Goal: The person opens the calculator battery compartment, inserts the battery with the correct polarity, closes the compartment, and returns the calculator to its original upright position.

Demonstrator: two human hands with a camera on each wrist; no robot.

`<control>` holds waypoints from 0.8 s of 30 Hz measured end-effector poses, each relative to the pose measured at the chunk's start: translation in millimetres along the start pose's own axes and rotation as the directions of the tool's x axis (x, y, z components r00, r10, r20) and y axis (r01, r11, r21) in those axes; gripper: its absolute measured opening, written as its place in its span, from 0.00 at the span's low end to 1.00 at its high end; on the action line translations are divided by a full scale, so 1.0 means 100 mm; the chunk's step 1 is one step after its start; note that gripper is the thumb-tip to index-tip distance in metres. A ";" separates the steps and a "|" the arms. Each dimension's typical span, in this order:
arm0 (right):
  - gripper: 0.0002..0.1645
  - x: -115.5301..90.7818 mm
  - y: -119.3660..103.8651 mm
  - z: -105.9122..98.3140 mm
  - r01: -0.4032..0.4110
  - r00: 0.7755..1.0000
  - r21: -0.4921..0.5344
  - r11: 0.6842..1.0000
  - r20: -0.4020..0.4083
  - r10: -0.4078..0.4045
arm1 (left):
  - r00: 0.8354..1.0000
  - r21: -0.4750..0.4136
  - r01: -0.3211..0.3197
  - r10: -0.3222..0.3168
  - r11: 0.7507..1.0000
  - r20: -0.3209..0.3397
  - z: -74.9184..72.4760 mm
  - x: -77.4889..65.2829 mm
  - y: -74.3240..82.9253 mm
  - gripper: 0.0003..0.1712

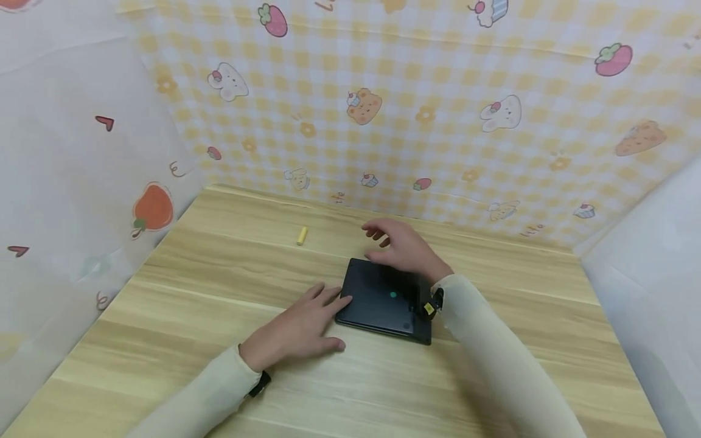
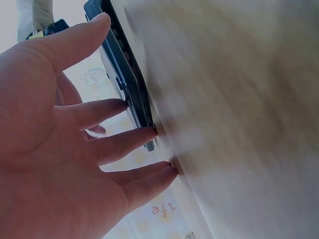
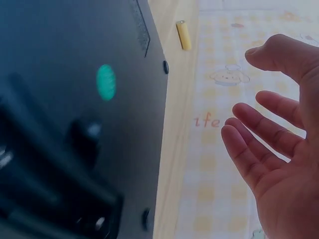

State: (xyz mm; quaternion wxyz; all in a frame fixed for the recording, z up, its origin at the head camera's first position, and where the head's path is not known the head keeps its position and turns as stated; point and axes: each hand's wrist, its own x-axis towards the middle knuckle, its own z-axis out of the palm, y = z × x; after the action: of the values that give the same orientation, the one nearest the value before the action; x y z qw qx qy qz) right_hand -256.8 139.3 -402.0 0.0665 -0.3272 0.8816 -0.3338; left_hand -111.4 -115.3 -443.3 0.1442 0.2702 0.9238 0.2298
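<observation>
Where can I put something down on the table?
One bare patch of table lies between the left wall, the yellow stick and the left hand. Another lies between the right sleeve and the right wall. The middle is crowded: the left hand touches the black gadget; the right hand is by its far edge.

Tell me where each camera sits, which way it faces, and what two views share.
Head: on the person's head, facing forward and down at the flat black device on the table; left grip, right grip and both sleeves show.
Left wrist: on that wrist, looking past the left grip at the device's edge; part of the right sleeve shows too.
Right wrist: on that wrist, looking across the device toward the patterned cloth; the right grip shows.
Shared: head and right wrist both show the yellow stick and green dot.
</observation>
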 end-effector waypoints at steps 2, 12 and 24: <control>0.35 0.08 -0.02 0.02 0.001 1.000 0.001 1.000 0.010 -0.001 | 1.000 -0.002 0.001 -0.001 1.000 0.006 0.00 -0.02 0.01 0.48; 0.35 0.49 -0.09 0.19 0.012 0.997 -0.073 0.997 0.079 -0.006 | 1.000 0.016 -0.013 0.013 1.000 0.014 0.01 -0.06 0.02 0.50; 0.34 0.89 -0.16 0.40 -0.010 0.991 -0.083 0.996 0.129 0.020 | 0.999 0.021 -0.001 0.000 1.000 0.051 0.01 -0.12 0.05 0.51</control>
State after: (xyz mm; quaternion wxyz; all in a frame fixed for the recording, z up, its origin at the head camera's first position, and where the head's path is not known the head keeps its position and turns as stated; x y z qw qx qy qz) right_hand -303.9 53.0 -413.8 0.1124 -0.3440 0.8908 -0.2747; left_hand -98.8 -117.8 -440.1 0.1646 0.2778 0.9221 0.2132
